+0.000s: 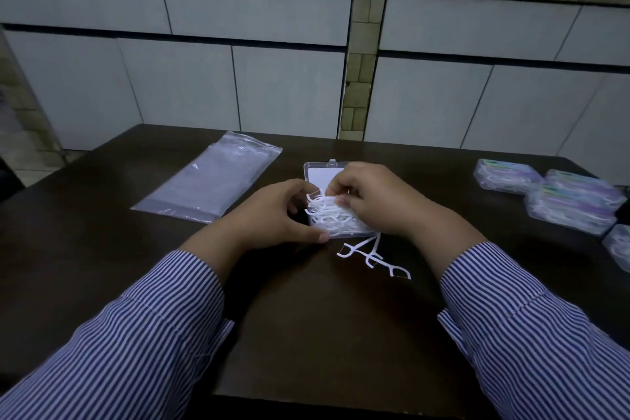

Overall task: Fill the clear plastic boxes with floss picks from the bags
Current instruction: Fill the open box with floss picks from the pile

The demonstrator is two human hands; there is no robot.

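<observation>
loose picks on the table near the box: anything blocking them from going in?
Nothing visible on the table. The loose floss picks lie just in front of the open clear box. But the left hand, the right hand and the heaped floss picks cover the box's opening.

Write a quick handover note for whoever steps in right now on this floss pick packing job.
Left hand steadies the near left corner of the open clear box.
Right hand pinches floss picks in the pile in that box.
A few stray picks lie on the table just in front.
The bag lies flat, far left.
Done: filled, closed boxes stacked at right.
Left: settle the pile, add the strays, close the lid.
</observation>
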